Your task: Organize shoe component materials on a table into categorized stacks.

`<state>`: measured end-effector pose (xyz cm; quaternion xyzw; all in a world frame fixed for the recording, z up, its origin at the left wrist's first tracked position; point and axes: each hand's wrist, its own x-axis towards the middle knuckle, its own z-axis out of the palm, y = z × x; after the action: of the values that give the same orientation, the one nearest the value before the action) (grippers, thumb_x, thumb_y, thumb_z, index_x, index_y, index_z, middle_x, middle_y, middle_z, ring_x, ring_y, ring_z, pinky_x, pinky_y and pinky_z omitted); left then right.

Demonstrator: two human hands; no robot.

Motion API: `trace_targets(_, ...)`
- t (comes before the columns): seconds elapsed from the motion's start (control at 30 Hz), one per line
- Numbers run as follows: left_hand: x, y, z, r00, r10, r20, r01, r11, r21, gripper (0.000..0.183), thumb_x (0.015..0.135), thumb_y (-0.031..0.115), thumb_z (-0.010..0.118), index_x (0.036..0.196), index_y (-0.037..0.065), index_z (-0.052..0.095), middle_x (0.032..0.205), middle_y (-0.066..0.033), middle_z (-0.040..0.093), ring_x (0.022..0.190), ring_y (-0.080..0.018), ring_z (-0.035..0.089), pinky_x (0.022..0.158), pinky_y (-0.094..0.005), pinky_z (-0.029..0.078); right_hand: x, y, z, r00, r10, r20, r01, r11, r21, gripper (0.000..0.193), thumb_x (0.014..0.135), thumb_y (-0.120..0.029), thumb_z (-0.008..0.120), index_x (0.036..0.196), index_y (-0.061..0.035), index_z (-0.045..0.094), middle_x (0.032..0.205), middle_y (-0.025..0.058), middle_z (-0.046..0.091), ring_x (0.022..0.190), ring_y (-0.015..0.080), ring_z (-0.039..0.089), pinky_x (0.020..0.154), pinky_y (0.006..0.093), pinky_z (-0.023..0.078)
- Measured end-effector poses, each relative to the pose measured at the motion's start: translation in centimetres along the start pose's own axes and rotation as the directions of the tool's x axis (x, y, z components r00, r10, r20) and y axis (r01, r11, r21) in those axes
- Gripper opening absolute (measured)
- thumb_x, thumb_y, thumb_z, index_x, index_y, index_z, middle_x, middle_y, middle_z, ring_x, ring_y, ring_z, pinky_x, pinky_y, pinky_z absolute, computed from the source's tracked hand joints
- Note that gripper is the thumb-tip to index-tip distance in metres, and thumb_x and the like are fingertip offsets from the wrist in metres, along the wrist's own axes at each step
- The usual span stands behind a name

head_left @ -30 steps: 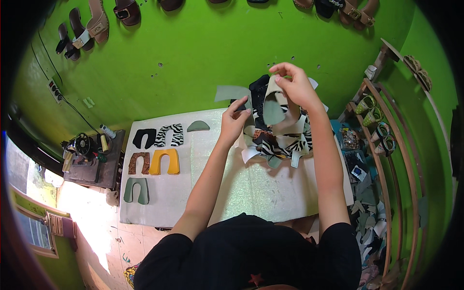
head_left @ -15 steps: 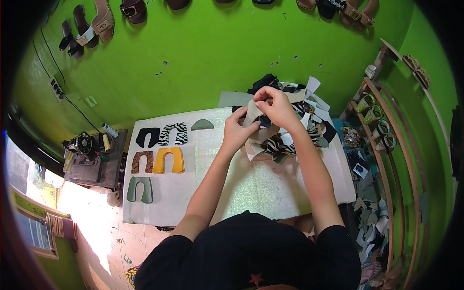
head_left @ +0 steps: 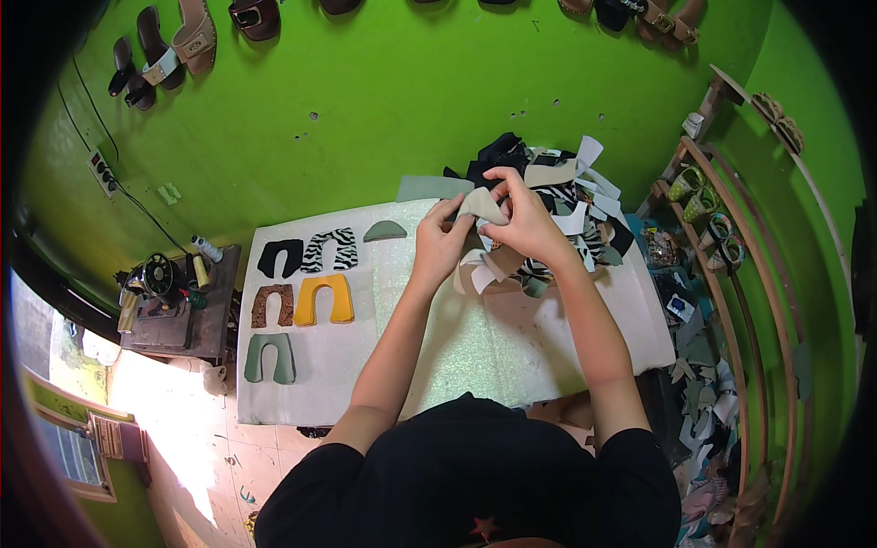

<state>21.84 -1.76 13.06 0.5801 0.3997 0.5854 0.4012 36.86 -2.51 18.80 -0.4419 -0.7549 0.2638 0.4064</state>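
Over the far right part of the white table (head_left: 429, 365) I hold a small beige scrap of material (head_left: 482, 205) between both hands. My left hand (head_left: 440, 241) pinches its left edge, and the fingers of my right hand (head_left: 532, 226) grip its right side. Just behind and beneath them spreads a heap of scraps (head_left: 568, 224) in white, black, grey and zebra print. Arch-shaped pieces lie on the left of the table: black (head_left: 269, 259), zebra-print (head_left: 345, 252), brown patterned (head_left: 262, 307), yellow (head_left: 342, 300) and grey-green (head_left: 285, 358). Beside them rests a grey-green half-round piece (head_left: 385, 231).
A sewing machine (head_left: 159, 279) stands on a dark table to the left. On the right, a wooden rack (head_left: 722, 301) holds shoes, with more scraps (head_left: 699, 402) on the floor beside it. Sandals (head_left: 194, 41) hang along the green wall (head_left: 411, 100).
The beige scrap has been turned and bunched between my hands, showing as a smaller rounded shape. My left fingers have come nearer its edge. The view has shifted slightly.
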Motion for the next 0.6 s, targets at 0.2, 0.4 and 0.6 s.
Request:
trace_targets(0.2, -0.3, -0.2, -1.7, 0.999, -0.015, -0.031, 0.015, 1.0, -0.006, 0.041, 0.078, 0.007, 0.056, 0.116, -0.006, 0.049, 0.101, -0.0083, 0.051, 0.075, -0.0131, 0.058, 0.062, -0.0213, 0.046, -0.8, -0.3, 1.0, 0.99, 0.116, 0.085, -0.136, 0.946, 0.295, 0.056, 0.068, -0.004, 0.07, 0.115, -0.0063, 0.039, 0.07, -0.0023, 0.051, 0.063, 0.0042, 0.047, 0.055, 0.0198, 0.038)
trace_targets(0.4, -0.7, -0.2, -3.6, 0.999, 0.018, -0.05, -0.017, 1.0, 0.005, 0.043, 0.075, 0.007, 0.054, 0.115, -0.008, 0.05, 0.1, -0.0113, 0.052, 0.077, -0.013, 0.055, 0.064, -0.0221, 0.045, -1.0, -1.6, 3.0, 0.989, 0.01, 0.15, -0.092, 0.83, 0.55, 0.023, 0.082, 0.001, 0.047, 0.1, -0.0006, 0.059, 0.08, 0.0058, 0.06, 0.071, 0.0085, 0.055, 0.064, 0.0232, 0.046)
trace_targets(0.6, -1.1, 0.5, -5.5, 0.998, -0.061, 0.025, 0.061, 0.998, -0.032, 0.046, 0.075, 0.004, 0.05, 0.121, -0.003, 0.047, 0.112, -0.0121, 0.05, 0.094, -0.0153, 0.053, 0.077, -0.025, 0.045, -0.2, -2.0, 4.9, 0.891, -0.438, -0.116, 0.429, 0.898, -0.097, 0.017, 0.069, 0.0, 0.062, 0.085, -0.0038, 0.063, 0.082, 0.0065, 0.063, 0.07, 0.0196, 0.061, 0.065, 0.0283, 0.045)
